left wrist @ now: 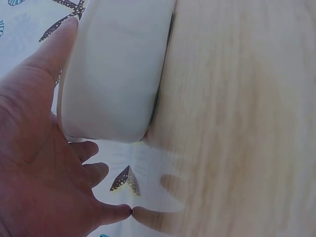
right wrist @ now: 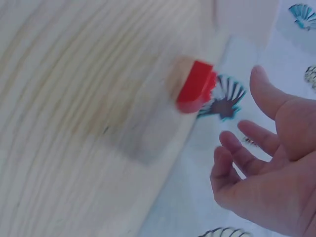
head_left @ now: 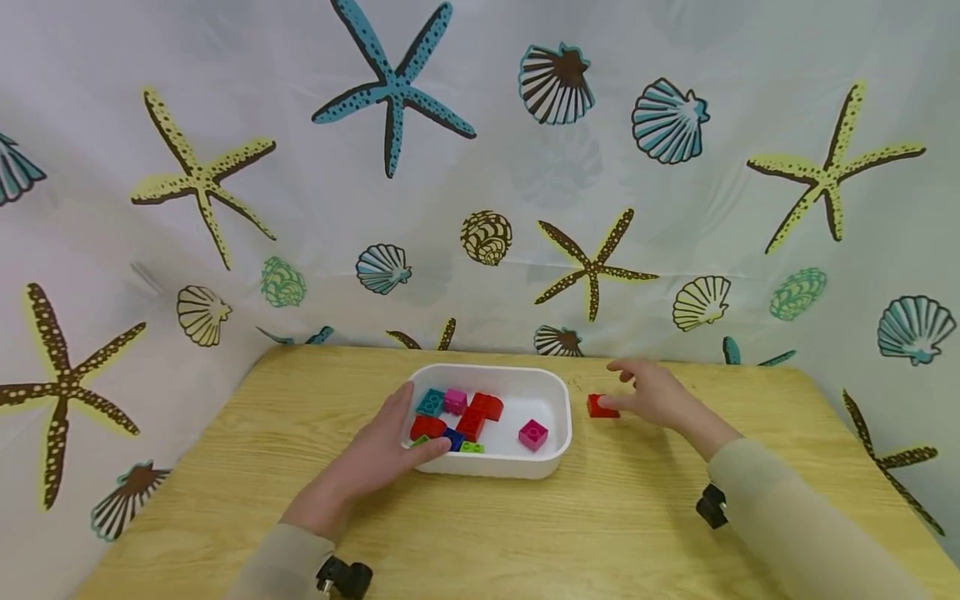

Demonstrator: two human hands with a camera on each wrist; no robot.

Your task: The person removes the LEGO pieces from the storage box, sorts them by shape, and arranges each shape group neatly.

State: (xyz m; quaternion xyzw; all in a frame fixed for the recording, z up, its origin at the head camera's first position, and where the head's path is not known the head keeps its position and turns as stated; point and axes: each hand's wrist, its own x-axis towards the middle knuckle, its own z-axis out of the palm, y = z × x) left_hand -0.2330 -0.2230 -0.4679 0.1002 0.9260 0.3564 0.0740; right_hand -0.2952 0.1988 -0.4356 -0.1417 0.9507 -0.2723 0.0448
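A white plastic box (head_left: 495, 465) with building bricks inside stands on the table. My left hand (head_left: 381, 442) holds its left end, the thumb over the front rim and fingers against the end wall. In the left wrist view, the box (left wrist: 116, 74) shows its outer wall beside my left hand (left wrist: 44, 143). Right of the box lies a red brick (head_left: 600, 407). My right hand (head_left: 656, 396) hovers beside it in the head view. A gap shows between the red brick (right wrist: 196, 88) and my right hand (right wrist: 266, 163), whose fingers are loosely bent with nothing between them.
Inside the box, a magenta brick (head_left: 533, 434) sits apart on the right. Red bricks (head_left: 472, 423), a teal brick (head_left: 431, 402) and several others gather at the left. Behind the wooden table (head_left: 525, 533) hangs a curtain (head_left: 465, 167) with starfish and shells.
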